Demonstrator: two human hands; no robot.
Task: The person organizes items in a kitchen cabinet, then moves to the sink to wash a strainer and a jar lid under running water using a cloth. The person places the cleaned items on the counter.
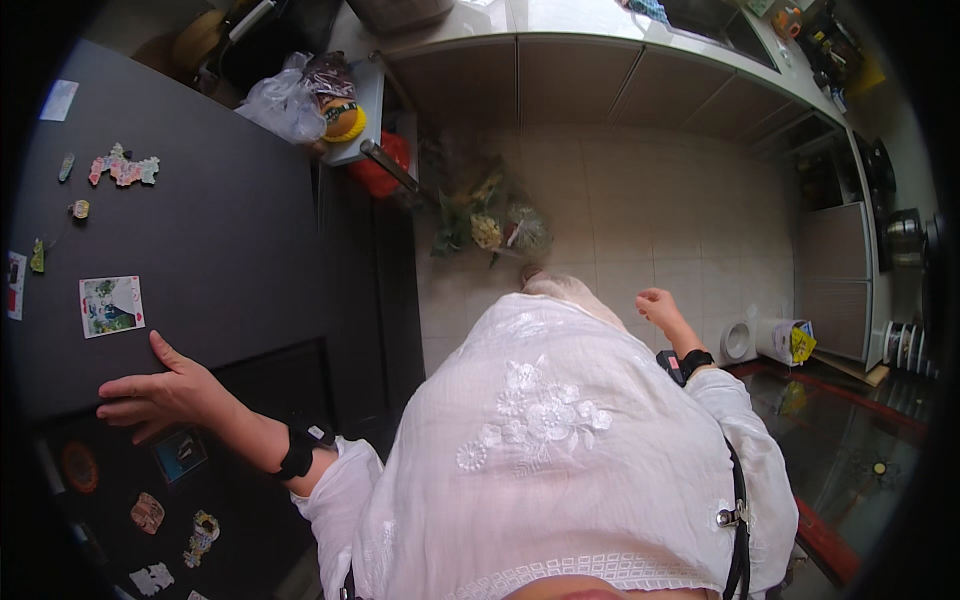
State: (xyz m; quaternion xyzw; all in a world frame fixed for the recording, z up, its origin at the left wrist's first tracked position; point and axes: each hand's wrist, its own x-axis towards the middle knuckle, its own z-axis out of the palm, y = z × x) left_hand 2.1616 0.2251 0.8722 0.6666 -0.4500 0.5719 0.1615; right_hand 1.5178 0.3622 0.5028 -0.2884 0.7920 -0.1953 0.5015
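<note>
My left hand is at the edge of a dark refrigerator door, fingers apart and nothing in it; whether it touches the door I cannot tell. A photo magnet sits just above its fingers, and more magnets, such as a map-shaped one, are on the same surface. My right hand hangs over the tiled floor beside my body, fingers curled, with no object visible in it. Vegetables in clear plastic lie on the floor ahead of my feet.
A grey shelf cart holds plastic bags, with a red bag lower down. Brown cabinets run under a white counter. At right are a waste bin with a bag and a red-edged glass door.
</note>
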